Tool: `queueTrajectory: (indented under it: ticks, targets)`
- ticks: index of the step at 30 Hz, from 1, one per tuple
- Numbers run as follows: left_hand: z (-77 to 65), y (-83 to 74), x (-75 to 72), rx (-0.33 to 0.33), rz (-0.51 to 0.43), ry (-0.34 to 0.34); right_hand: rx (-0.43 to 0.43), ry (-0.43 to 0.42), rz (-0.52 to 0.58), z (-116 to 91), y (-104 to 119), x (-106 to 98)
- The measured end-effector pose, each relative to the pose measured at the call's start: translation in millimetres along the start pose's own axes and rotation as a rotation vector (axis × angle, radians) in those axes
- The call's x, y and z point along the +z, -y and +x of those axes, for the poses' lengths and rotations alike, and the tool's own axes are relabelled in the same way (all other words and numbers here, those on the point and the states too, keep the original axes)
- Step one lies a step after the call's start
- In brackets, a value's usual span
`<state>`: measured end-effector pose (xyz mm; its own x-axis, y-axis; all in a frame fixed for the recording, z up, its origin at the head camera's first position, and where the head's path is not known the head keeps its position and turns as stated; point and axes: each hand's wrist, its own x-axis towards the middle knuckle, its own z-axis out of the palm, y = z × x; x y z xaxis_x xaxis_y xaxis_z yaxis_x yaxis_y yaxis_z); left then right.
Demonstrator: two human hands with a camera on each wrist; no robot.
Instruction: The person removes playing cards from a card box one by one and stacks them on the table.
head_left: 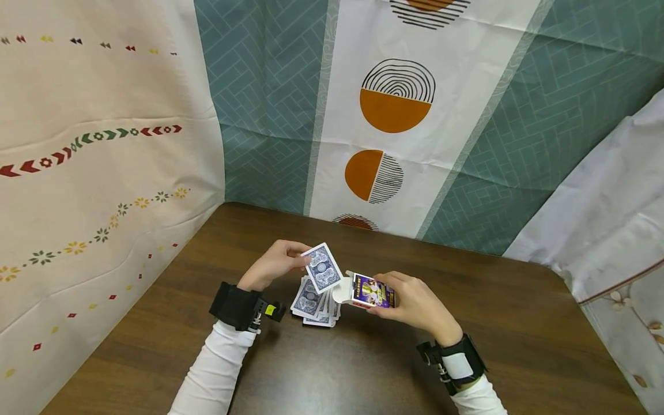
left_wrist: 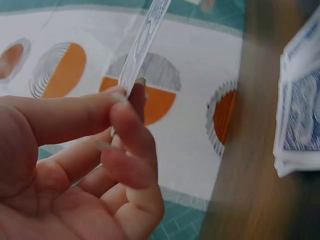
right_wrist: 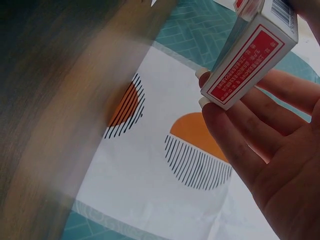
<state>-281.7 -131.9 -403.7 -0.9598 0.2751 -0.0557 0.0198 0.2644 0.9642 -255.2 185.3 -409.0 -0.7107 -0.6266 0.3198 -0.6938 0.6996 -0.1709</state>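
Note:
A blue-backed playing card is pinched between thumb and fingers of my left hand, above a loose pile of playing cards on the table. The left wrist view shows the held card almost edge-on. My right hand grips a purple-faced card box, its white flap open toward the left, close beside the held card. In the right wrist view the box shows a red-and-white printed side, with fingers around its end. The inside of the box is hidden.
The brown wooden table runs back to a teal and white patterned curtain. A cream cloth hangs along the left side, and a white cloth on the right. Both wrists wear black camera straps.

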Motion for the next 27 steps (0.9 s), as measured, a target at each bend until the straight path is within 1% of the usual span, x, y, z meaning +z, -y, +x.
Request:
queueTrajectory:
  ticks: [3, 6, 8, 11, 15, 20, 23, 27]
  targets:
    - [2.5, 4.1, 0.5, -0.030, 0.025, -0.039, 0.003, 0.005, 0.002, -0.4, -0.2, 0.1]
    - [5.7, 9.7, 1.9, -0.053, 0.046, -0.048, 0.008, 0.007, 0.003, -1.0, 0.1, -0.5]
    - [8.1, 14.3, 3.5, -0.069, 0.079, -0.055, 0.010, 0.005, 0.004, -1.2, 0.0, -0.7]
    - [11.6, 21.9, 5.7, -0.076, 0.134, -0.048, 0.011, 0.002, 0.006, -1.3, -0.3, -0.5]
    - [13.9, 29.7, 7.7, -0.094, 0.168, -0.047, 0.005, -0.003, 0.007, -1.0, -1.3, -0.1]
    - [16.5, 34.8, 10.0, -0.123, 0.193, -0.084, 0.007, -0.003, 0.002, -0.5, -2.4, -0.9]
    - [19.6, 37.5, 14.2, -0.152, 0.252, -0.123, 0.009, 0.001, 0.003, -0.5, -3.2, -1.0]
    - [22.2, 39.5, 23.0, -0.158, 0.395, -0.181, 0.012, 0.005, 0.002, -0.5, -3.8, -0.5]
